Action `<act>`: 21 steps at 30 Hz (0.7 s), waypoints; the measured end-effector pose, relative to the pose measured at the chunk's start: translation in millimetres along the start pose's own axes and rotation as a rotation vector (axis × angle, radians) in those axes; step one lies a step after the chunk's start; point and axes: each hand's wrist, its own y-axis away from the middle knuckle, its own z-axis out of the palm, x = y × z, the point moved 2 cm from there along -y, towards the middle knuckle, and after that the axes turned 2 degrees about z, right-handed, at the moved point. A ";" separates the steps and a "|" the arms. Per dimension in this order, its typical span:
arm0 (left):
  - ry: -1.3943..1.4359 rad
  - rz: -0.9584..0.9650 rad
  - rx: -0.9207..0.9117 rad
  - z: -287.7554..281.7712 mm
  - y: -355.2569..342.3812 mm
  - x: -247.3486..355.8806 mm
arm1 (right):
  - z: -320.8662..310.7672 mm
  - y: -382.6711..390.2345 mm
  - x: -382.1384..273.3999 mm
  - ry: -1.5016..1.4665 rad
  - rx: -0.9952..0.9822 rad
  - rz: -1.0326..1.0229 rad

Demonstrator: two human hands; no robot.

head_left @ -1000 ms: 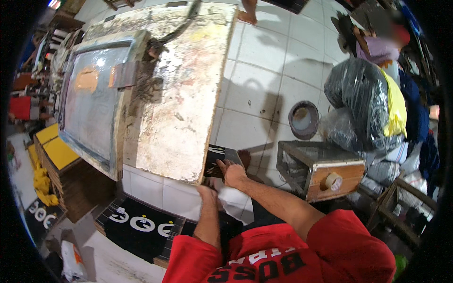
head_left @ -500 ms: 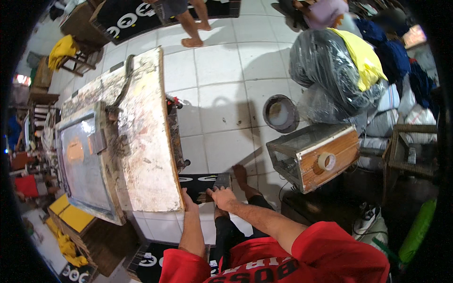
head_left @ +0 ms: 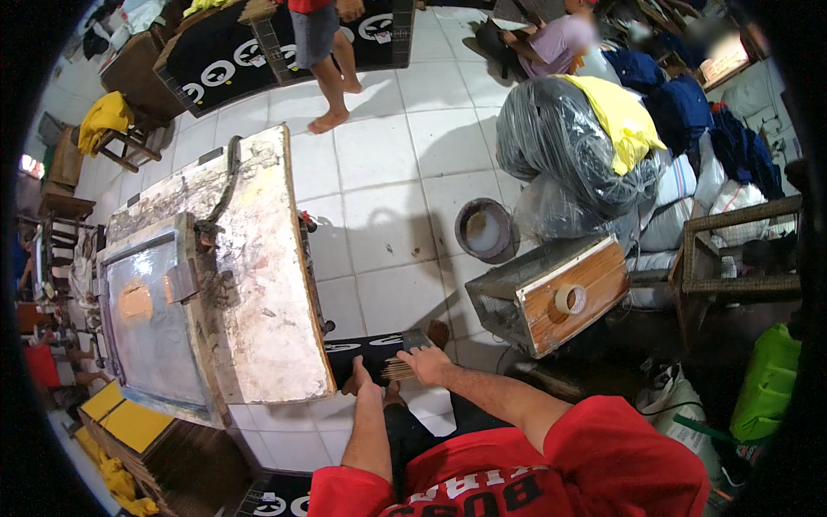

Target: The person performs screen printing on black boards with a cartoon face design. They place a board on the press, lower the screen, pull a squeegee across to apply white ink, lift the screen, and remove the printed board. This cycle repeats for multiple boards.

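My left hand (head_left: 358, 377) is at the near edge of a black board with white ring prints (head_left: 366, 350), just right of the table's corner. Its thumb points away from me and its other fingers are partly hidden. My right hand (head_left: 424, 363) lies over the board's grey right end, fingers bent across it. Between the hands show the brown layered edges of a stack of boards (head_left: 398, 370). To the left, a framed printing screen (head_left: 155, 336) with a peach-coloured patch lies on the paint-stained table (head_left: 263, 336).
A wood-and-mesh box (head_left: 551, 293) with a tape roll (head_left: 569, 299) on it stands at right. Beyond it are a grey bucket (head_left: 482, 231) and stuffed plastic bags (head_left: 568, 146). Yellow-topped boards (head_left: 129, 414) are stacked lower left. Another person's legs (head_left: 327, 86) are on the tiled floor.
My view has shifted, showing more of the far side. My left hand has come away from the table's corner, slightly to the right. My right hand stays at the board's right end.
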 end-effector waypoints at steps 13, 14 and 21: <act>-0.176 0.388 -0.318 -70.3 -78.9 -46.4 | -98.9 0.1 131.7 -0.192 -0.026 0.170; -0.198 0.402 -0.301 -83.3 -72.4 -48.7 | -111.0 -2.6 150.2 -0.209 -0.042 0.212; -0.320 0.091 0.248 -118.2 -7.0 -103.4 | -201.7 -29.7 274.1 -0.149 -0.044 0.260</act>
